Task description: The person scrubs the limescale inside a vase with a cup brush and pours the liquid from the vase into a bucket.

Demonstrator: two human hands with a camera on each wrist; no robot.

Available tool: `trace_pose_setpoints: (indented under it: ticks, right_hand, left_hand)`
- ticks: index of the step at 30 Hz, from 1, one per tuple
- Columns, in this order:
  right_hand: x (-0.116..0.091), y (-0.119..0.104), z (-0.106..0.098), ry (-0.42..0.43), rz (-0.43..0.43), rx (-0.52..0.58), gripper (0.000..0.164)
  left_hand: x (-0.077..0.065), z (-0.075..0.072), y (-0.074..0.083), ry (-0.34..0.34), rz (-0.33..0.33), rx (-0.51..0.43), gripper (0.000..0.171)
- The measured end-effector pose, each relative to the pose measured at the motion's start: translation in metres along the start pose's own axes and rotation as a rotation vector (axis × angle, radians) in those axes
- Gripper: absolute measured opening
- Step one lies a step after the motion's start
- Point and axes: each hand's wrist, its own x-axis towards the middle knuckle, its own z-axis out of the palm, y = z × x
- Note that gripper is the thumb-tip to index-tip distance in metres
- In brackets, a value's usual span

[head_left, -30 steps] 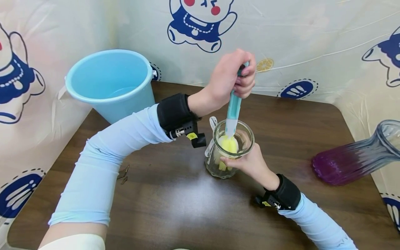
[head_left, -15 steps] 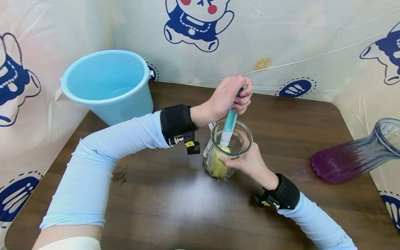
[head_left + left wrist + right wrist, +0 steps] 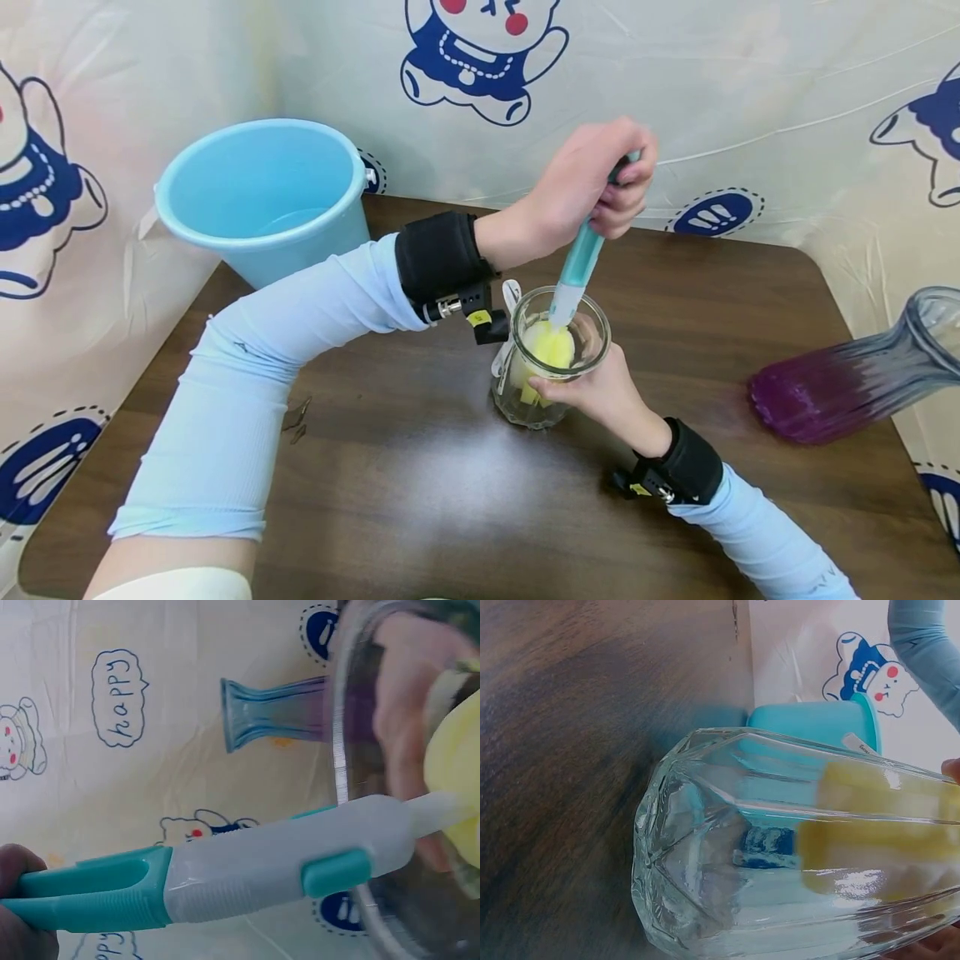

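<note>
My left hand (image 3: 592,187) grips the teal handle of a sponge bottle brush (image 3: 581,254), raised above a glass jar (image 3: 517,407). Its yellow and white sponge head (image 3: 551,343) is inside the jar's upper half, and the handle tilts up to the right. In the left wrist view the brush's white and teal handle (image 3: 247,870) runs over the jar's rim to the sponge. My right hand (image 3: 611,387) holds the jar round its side, some fingers hidden behind the glass. The right wrist view shows the sponge (image 3: 885,847) well above the jar's thick faceted base (image 3: 660,855).
A light blue bucket (image 3: 262,242) stands at the back left of the brown table (image 3: 420,517). At the right, a clear fluted vase (image 3: 832,383) has purple in its lower part. A small wet patch (image 3: 297,421) lies left of the jar. A patterned sheet (image 3: 337,67) hangs behind.
My left hand pushed the sponge down towards the jar's bottom, then drew it back up, ending farther right with the brush tilted more. My right hand and the jar stay in place.
</note>
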Motion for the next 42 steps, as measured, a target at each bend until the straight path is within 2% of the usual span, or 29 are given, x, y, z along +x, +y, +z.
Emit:
trace_pose_setpoints:
  ticks: [5, 10, 13, 21, 24, 27, 33, 37, 42]
  right_hand:
    - [-0.001, 0.001, 0.001, -0.01, -0.007, -0.003, 0.07]
    - [-0.001, 0.002, 0.001, -0.018, -0.021, -0.004, 0.069]
    - [-0.002, 0.001, 0.001, -0.022, -0.021, 0.004, 0.067]
    - [-0.001, 0.0, -0.001, -0.024, -0.008, -0.004, 0.067]
    - [-0.001, 0.0, -0.001, -0.018, -0.013, -0.006, 0.068]
    - [0.0, 0.0, -0.002, -0.022, -0.028, -0.02, 0.07]
    - [0.0, 0.002, -0.003, -0.042, -0.033, -0.003, 0.069]
    - [0.0, 0.003, -0.003, -0.052, -0.026, 0.01, 0.068]
    - [0.0, 0.003, -0.002, -0.047, -0.026, 0.005, 0.068]
  left_hand:
    - [0.009, 0.008, 0.006, -0.087, 0.023, 0.054, 0.034]
    - [0.014, 0.015, 0.005, -0.162, -0.027, 0.112, 0.036]
    - [0.015, 0.018, 0.002, -0.207, -0.052, 0.107, 0.036]
    - [0.016, 0.022, -0.004, -0.259, -0.139, 0.168, 0.035]
    - [0.014, 0.023, -0.01, -0.264, -0.195, 0.212, 0.036]
    - [0.01, 0.022, -0.017, -0.274, -0.222, 0.235, 0.036]
    - [0.002, 0.014, -0.036, -0.325, -0.149, 0.282, 0.037]
    - [-0.003, 0.009, -0.044, -0.341, -0.147, 0.3, 0.037]
    - [-0.006, 0.006, -0.046, -0.348, -0.155, 0.289, 0.036]
